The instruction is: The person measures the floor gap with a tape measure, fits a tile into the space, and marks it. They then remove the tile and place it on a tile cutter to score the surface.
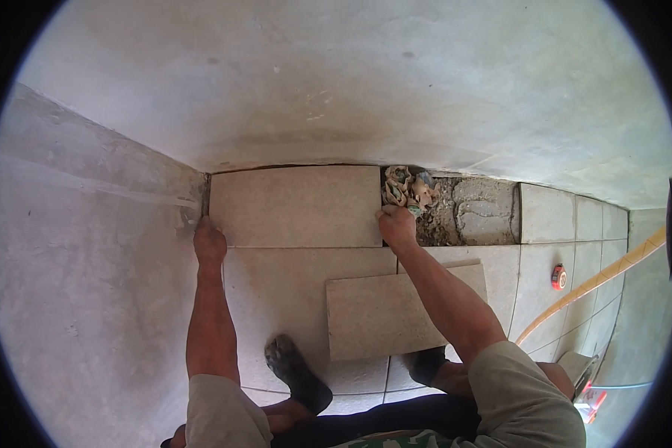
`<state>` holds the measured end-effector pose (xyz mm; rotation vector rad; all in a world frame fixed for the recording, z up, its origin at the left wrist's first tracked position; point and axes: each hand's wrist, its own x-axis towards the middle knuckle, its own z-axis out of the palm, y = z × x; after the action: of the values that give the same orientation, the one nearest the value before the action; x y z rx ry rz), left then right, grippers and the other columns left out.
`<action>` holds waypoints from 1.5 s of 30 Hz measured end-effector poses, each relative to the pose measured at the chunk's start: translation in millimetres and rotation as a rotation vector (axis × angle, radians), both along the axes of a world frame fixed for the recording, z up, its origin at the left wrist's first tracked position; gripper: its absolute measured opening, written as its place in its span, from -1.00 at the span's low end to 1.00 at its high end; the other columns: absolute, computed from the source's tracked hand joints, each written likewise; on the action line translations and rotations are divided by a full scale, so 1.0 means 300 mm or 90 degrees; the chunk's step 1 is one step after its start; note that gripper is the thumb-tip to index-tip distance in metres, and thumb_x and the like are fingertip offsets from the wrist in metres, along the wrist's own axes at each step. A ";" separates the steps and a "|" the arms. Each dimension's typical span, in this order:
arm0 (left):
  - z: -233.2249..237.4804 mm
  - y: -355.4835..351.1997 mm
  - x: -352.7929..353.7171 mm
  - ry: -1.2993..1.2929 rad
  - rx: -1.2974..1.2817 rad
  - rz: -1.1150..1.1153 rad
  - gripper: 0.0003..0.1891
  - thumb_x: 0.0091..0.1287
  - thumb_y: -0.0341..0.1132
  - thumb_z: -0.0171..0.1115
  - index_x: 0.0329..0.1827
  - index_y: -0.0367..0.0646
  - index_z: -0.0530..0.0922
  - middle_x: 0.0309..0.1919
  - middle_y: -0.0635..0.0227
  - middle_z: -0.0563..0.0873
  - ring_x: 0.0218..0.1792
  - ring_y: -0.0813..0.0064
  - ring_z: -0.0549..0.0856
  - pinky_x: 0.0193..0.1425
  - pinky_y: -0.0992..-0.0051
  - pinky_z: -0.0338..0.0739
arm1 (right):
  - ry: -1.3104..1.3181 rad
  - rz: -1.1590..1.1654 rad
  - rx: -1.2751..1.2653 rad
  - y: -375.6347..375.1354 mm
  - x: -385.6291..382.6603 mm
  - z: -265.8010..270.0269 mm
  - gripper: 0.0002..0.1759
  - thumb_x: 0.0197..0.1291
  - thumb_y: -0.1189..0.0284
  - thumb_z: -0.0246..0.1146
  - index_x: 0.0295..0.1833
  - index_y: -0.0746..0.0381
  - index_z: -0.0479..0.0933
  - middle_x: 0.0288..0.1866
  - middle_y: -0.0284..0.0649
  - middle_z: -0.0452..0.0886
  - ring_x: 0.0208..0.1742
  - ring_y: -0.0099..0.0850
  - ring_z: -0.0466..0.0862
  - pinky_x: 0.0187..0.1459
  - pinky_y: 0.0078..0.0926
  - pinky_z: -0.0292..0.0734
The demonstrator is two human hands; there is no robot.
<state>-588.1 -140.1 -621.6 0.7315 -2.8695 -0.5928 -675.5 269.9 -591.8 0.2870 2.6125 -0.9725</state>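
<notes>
Past my sleeves [526,399], left grip [210,243] and right grip [397,226] clamp the floor tile [295,205] by its end edges, the right hold for something I judge heavy, stiff and brittle.

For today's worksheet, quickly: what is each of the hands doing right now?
Left hand: closed on the left edge of the corner tile.
Right hand: closed on that tile's right edge.

Grey plaster walls [351,75], tiled floor [549,213]
</notes>
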 end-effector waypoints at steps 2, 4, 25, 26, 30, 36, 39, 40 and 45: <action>-0.055 -0.026 0.007 0.059 -0.019 -0.001 -0.62 0.16 -0.51 0.10 0.09 -0.33 0.53 -0.08 -0.12 0.65 0.01 -0.02 0.63 0.13 0.26 0.49 | 0.019 -0.013 -0.017 0.006 0.020 -0.004 -0.67 0.11 0.26 0.21 -0.09 0.21 0.66 -0.22 0.04 0.67 -0.09 -0.07 0.67 -0.04 -0.25 0.51; -0.041 -0.036 0.003 0.061 0.080 0.023 -0.61 0.15 -0.52 0.07 0.09 -0.33 0.53 -0.07 -0.11 0.66 0.02 0.01 0.63 0.15 0.28 0.48 | 0.036 -0.022 -0.028 0.015 0.015 0.004 -0.66 0.12 0.27 0.22 -0.08 0.25 0.65 -0.25 0.03 0.68 -0.13 -0.12 0.68 -0.08 -0.30 0.52; -0.019 0.016 -0.017 0.074 0.277 0.125 -0.61 0.07 -0.54 0.00 -0.03 -0.24 0.63 -0.16 0.09 0.72 -0.07 0.22 0.67 0.09 0.40 0.47 | -0.001 -0.043 -0.051 0.048 -0.003 0.039 -0.72 0.10 0.28 0.19 -0.17 0.20 0.67 -0.27 0.07 0.66 -0.14 0.01 0.65 -0.07 -0.19 0.53; -0.006 0.022 -0.011 0.075 0.304 0.139 -0.61 0.08 -0.55 -0.01 -0.03 -0.24 0.63 -0.17 0.12 0.72 -0.08 0.27 0.67 0.09 0.42 0.47 | 0.003 -0.027 -0.053 0.052 0.000 0.056 -0.72 0.10 0.28 0.19 -0.19 0.21 0.67 -0.28 0.07 0.65 -0.15 0.02 0.65 -0.08 -0.19 0.52; 0.041 0.054 -0.022 0.058 0.333 0.139 -0.60 0.09 -0.56 -0.03 -0.01 -0.26 0.62 -0.15 0.16 0.72 -0.07 0.32 0.67 0.10 0.45 0.46 | -0.030 -0.026 -0.076 0.073 -0.009 0.062 -0.73 0.10 0.29 0.19 -0.23 0.23 0.66 -0.31 0.08 0.65 -0.18 0.02 0.65 -0.10 -0.18 0.52; -0.027 0.060 -0.024 0.081 0.287 0.126 -0.60 0.10 -0.57 0.00 0.03 -0.30 0.58 -0.09 0.11 0.70 -0.04 0.26 0.66 0.14 0.41 0.45 | 0.007 0.009 -0.005 0.084 -0.017 0.070 -0.74 0.09 0.31 0.21 -0.23 0.26 0.67 -0.31 0.10 0.65 -0.17 0.02 0.65 -0.11 -0.18 0.52; -0.038 0.045 -0.027 0.112 0.272 0.122 -0.61 0.11 -0.57 0.01 0.02 -0.29 0.58 -0.08 0.07 0.70 -0.01 0.23 0.66 0.14 0.38 0.46 | 0.036 -0.016 -0.013 0.082 -0.011 0.042 -0.74 0.09 0.32 0.21 -0.23 0.25 0.67 -0.31 0.10 0.65 -0.17 0.03 0.66 -0.11 -0.17 0.52; -0.012 0.064 -0.029 0.088 0.257 0.110 -0.62 0.10 -0.56 0.01 0.01 -0.29 0.59 -0.08 0.06 0.70 -0.01 0.22 0.66 0.14 0.37 0.46 | 0.031 -0.012 -0.016 0.082 -0.008 0.037 -0.74 0.09 0.32 0.21 -0.23 0.25 0.67 -0.31 0.10 0.65 -0.17 0.03 0.66 -0.11 -0.17 0.52; 0.016 0.071 -0.033 0.071 0.194 0.049 -0.65 0.10 -0.56 0.03 -0.03 -0.26 0.60 -0.12 0.07 0.70 -0.04 0.20 0.66 0.11 0.37 0.47 | 0.041 0.002 0.017 0.071 -0.009 0.047 -0.74 0.09 0.31 0.20 -0.26 0.27 0.66 -0.35 0.12 0.64 -0.18 0.04 0.65 -0.11 -0.15 0.52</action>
<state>-597.9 -118.9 -616.7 0.8141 -2.6652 -1.0394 -678.3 291.1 -577.6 0.2614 2.6840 -0.9622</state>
